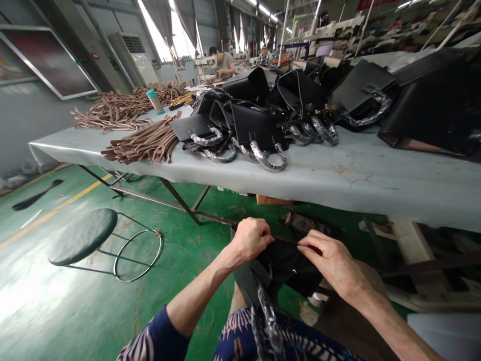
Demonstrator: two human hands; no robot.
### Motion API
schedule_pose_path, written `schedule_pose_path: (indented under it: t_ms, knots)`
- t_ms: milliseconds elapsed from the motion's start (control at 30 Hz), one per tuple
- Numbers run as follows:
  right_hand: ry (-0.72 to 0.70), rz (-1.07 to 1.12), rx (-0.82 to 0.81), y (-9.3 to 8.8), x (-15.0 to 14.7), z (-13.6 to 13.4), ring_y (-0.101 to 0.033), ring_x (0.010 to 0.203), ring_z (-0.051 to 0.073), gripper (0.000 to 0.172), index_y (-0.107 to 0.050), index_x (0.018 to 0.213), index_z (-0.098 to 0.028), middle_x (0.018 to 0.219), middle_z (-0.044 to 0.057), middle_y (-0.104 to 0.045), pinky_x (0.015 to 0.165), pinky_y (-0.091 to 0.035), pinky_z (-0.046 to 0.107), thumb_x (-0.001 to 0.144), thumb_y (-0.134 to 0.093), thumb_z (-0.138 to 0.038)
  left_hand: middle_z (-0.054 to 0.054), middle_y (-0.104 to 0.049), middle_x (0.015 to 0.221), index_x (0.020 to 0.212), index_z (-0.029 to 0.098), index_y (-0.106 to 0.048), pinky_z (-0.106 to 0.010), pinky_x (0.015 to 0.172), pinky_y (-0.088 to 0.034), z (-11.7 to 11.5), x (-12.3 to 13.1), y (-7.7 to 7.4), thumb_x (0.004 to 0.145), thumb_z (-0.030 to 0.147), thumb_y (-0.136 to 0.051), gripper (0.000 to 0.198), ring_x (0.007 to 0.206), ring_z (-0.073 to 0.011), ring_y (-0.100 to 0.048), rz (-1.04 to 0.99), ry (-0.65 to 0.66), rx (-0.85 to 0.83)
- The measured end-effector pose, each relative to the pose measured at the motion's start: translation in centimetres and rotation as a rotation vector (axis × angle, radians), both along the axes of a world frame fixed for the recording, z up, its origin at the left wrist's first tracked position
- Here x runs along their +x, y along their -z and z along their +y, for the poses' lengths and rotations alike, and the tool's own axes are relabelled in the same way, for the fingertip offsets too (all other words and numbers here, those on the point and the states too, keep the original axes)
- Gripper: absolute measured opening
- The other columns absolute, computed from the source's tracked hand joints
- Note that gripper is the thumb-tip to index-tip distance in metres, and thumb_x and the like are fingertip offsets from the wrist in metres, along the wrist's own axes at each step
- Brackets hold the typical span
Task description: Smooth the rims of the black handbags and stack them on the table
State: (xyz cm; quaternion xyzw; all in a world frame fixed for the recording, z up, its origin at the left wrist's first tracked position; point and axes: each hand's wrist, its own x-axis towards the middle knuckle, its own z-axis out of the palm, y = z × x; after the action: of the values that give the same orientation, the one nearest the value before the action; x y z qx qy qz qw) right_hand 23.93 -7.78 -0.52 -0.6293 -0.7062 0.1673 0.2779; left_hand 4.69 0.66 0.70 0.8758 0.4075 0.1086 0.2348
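Observation:
A black handbag rests over my lap, its plastic-wrapped handles hanging down toward me. My left hand is closed on the bag's upper edge. Opposite it, my right hand pinches the same dark edge between thumb and fingers. Black fabric stretches between the two hands, with a small gold-coloured glint on it. What exactly lies under the left fingertips is hidden.
Ahead stands a long table with piled black handbags, bundles of brown straps and a turquoise-capped bottle. A round stool is on the green floor at left. Farther back a person sits near sewing machines.

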Motion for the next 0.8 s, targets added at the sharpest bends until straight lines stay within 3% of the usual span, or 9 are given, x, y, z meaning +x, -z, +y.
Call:
schedule_pose_path:
  t_ms: [167,333,633,800]
  knots:
    - [-0.009,-0.086,0.037,0.2,-0.1,-0.2,-0.056,0.064,0.012,0.019,-0.060,0.074,-0.023,0.073,0.000,-0.058,0.060,-0.042,0.022,0.085,-0.046,-0.028,0.001,-0.063,0.070,0.065,0.018,-0.065,-0.022,0.060,-0.038,-0.1,0.3,0.2,0.070,0.025,-0.058,0.011,0.065,-0.0128,-0.054,0.010,-0.066,0.010]
    - [0.000,-0.319,0.153,0.9,-0.4,-0.2,-0.054,0.064,0.012,0.025,-0.061,0.077,-0.021,0.072,0.001,-0.057,0.059,-0.039,0.023,0.088,-0.041,-0.031,0.001,-0.063,0.066,0.064,0.018,-0.066,-0.022,0.057,-0.037,-0.2,0.4,0.4,0.069,0.024,-0.056,0.012,0.061,-0.0126,-0.053,-0.002,-0.090,0.025]
    - [-0.058,-0.531,0.192,0.3,-2.3,1.1,-0.056,0.077,0.018,0.018,-0.062,0.084,-0.019,0.075,0.004,-0.062,0.068,-0.037,0.029,0.087,-0.044,-0.022,0.000,-0.063,0.067,0.065,0.018,-0.065,-0.022,0.059,-0.038,-0.3,0.7,1.0,0.070,0.023,-0.054,0.013,0.064,-0.0132,-0.054,0.001,-0.085,0.011]
    - [-0.109,-0.564,0.154,0.7,-3.6,1.6,-0.058,0.064,0.018,0.018,-0.057,0.076,-0.021,0.063,0.001,-0.062,0.060,-0.035,0.029,0.087,-0.043,-0.018,0.000,-0.063,0.074,0.068,0.017,-0.061,-0.024,0.066,-0.042,-0.5,0.6,0.4,0.071,0.021,-0.052,0.010,0.070,-0.0140,-0.055,0.000,-0.030,-0.038]
